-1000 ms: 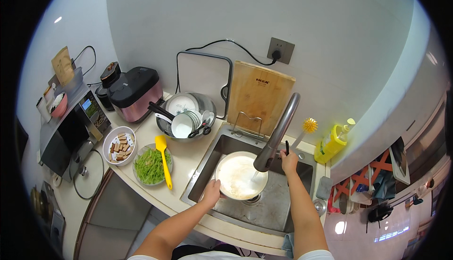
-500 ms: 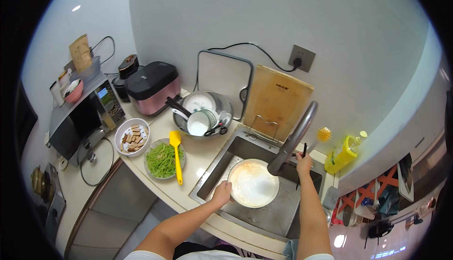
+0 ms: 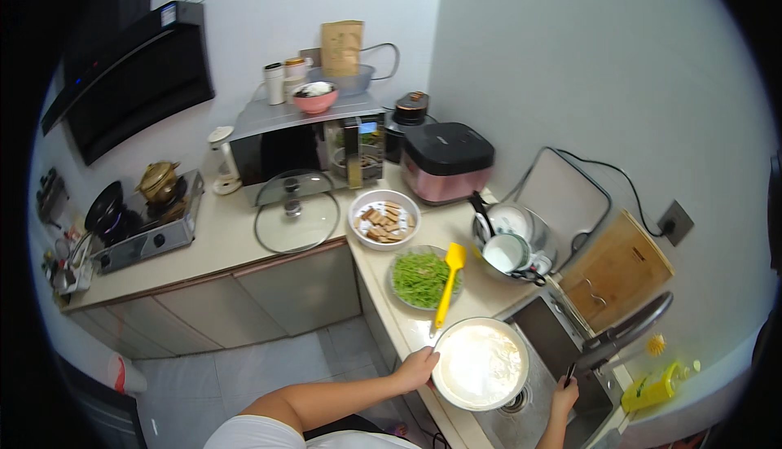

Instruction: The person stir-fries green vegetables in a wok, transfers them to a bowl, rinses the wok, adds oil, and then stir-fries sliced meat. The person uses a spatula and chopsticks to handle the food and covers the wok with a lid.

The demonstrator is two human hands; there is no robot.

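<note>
My left hand is closed on the left rim of a round white bowl, raised over the left edge of the sink. A pale, glossy film with brownish smears covers its inside. My right hand is closed around thin black chopsticks above the right part of the steel sink; most of their length is hidden. Just beyond the bowl, a yellow spatula rests on a plate of shredded greens. The grey faucet arches over the sink.
Behind the greens stands a white bowl of brown strips. A metal basin of dishes, a wooden cutting board and a yellow bottle surround the sink. Farther left are a glass lid, a microwave and a gas stove.
My view has swung left, bringing the stove and range hood in. The bowl has moved from over the sink toward the counter at its left. Both hands keep their hold.
</note>
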